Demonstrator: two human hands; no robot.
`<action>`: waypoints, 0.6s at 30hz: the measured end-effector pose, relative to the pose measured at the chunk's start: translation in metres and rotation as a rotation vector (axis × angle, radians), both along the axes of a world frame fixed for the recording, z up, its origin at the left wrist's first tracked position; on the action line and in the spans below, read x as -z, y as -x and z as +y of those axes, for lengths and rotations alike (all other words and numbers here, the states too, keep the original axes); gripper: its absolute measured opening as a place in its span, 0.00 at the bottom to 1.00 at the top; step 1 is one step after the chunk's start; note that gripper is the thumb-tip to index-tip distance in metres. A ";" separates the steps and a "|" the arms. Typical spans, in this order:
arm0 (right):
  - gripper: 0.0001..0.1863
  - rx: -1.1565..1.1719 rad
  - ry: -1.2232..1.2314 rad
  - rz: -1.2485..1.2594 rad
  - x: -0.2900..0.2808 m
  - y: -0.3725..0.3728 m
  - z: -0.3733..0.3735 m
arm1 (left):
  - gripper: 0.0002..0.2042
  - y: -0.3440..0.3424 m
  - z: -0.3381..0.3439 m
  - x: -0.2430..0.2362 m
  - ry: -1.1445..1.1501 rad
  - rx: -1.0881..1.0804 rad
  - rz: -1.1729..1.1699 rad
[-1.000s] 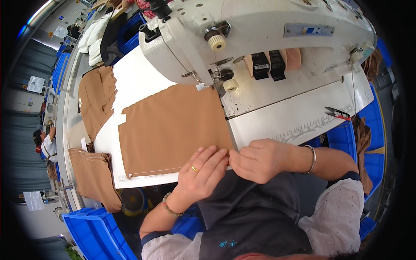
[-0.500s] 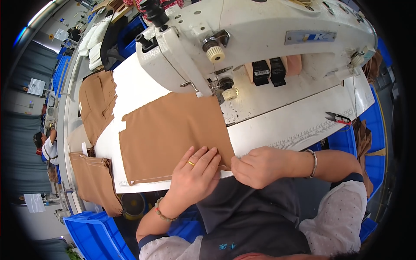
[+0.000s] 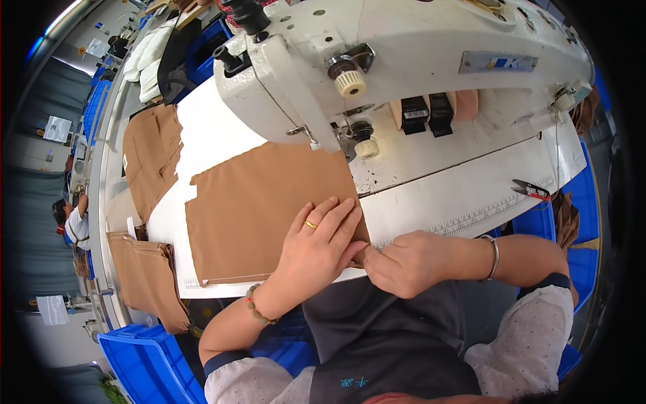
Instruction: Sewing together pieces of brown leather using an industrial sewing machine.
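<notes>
A brown fabric piece lies flat on the white sewing table, its far right corner under the head of a sewing machine. Across its near right part rests my left hand, fingers stretched out and flat, the thumb reaching to the fabric's right edge. My right hand is closed in a pinch on the near right corner of the fabric, touching the left thumb. The pinched bit itself is mostly hidden by the fingers. White stitching runs along the fabric's near edge.
Red-handled thread snips lie on the table's printed ruler at right. Black labels sit beneath the machine arm. More brown fabric pieces lie at left, a folded stack hanging over the edge. Blue bins stand below.
My left hand has slid right and slightly away from me, its thumb now at the fabric's right edge beside my right fingers. The whole view has shifted a little.
</notes>
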State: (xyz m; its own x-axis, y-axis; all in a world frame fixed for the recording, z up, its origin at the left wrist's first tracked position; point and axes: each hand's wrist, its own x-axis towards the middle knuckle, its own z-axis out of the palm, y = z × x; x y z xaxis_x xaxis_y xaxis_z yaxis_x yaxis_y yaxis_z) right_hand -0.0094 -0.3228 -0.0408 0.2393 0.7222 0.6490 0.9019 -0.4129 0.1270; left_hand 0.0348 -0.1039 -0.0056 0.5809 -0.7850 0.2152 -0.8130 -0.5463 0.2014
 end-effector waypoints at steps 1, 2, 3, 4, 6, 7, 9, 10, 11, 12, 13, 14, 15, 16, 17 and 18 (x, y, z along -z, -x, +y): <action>0.06 -0.006 0.004 0.004 0.001 0.000 0.000 | 0.25 0.000 0.000 0.001 -0.016 -0.004 -0.015; 0.06 -0.013 0.008 0.007 0.001 -0.001 -0.001 | 0.25 -0.001 0.000 0.002 -0.017 -0.004 -0.015; 0.06 -0.013 0.007 0.006 0.001 -0.002 -0.001 | 0.26 -0.002 0.001 0.003 -0.012 -0.001 -0.017; 0.07 -0.010 0.013 0.012 0.001 -0.003 -0.001 | 0.26 -0.003 0.001 0.004 -0.008 0.002 -0.019; 0.07 -0.008 0.018 0.016 0.001 -0.008 -0.002 | 0.26 -0.009 0.002 0.006 -0.012 -0.001 -0.030; 0.07 0.007 0.022 0.018 0.001 -0.011 -0.002 | 0.26 -0.012 0.002 0.007 -0.016 -0.002 -0.040; 0.07 0.022 0.026 0.020 0.000 -0.018 -0.003 | 0.26 -0.018 0.001 0.008 -0.014 -0.005 -0.045; 0.07 0.019 0.031 0.034 -0.001 -0.022 -0.004 | 0.26 -0.021 0.001 0.009 -0.012 -0.007 -0.049; 0.07 0.017 0.036 0.046 -0.002 -0.025 -0.005 | 0.26 -0.025 0.001 0.010 -0.012 -0.006 -0.051; 0.07 0.018 0.036 0.045 -0.001 -0.028 -0.005 | 0.26 -0.029 0.000 0.011 -0.007 -0.003 -0.056; 0.07 0.026 0.022 0.050 0.000 -0.031 -0.005 | 0.26 -0.033 -0.001 0.011 -0.003 0.000 -0.062; 0.07 0.031 0.007 0.055 0.001 -0.035 -0.005 | 0.26 -0.037 -0.001 0.010 0.000 0.003 -0.068; 0.07 0.030 0.006 0.054 0.001 -0.038 -0.006 | 0.26 -0.041 -0.001 0.010 -0.002 0.002 -0.069; 0.07 0.027 0.018 0.077 0.000 -0.042 -0.006 | 0.26 -0.044 -0.001 0.010 0.007 -0.003 -0.078; 0.07 0.028 0.032 0.103 0.000 -0.045 -0.008 | 0.26 -0.048 -0.002 0.012 0.016 -0.004 -0.085; 0.07 0.031 0.032 0.102 0.001 -0.049 -0.008 | 0.26 -0.051 -0.002 0.012 0.017 -0.001 -0.085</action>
State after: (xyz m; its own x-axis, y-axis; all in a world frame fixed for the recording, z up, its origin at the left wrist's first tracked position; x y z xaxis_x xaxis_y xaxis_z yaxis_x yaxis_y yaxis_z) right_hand 0.0392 -0.3303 -0.0415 0.3256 0.7336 0.5965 0.8978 -0.4378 0.0484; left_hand 0.0862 -0.1061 -0.0179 0.5608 -0.7802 0.2771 -0.8269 -0.5445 0.1405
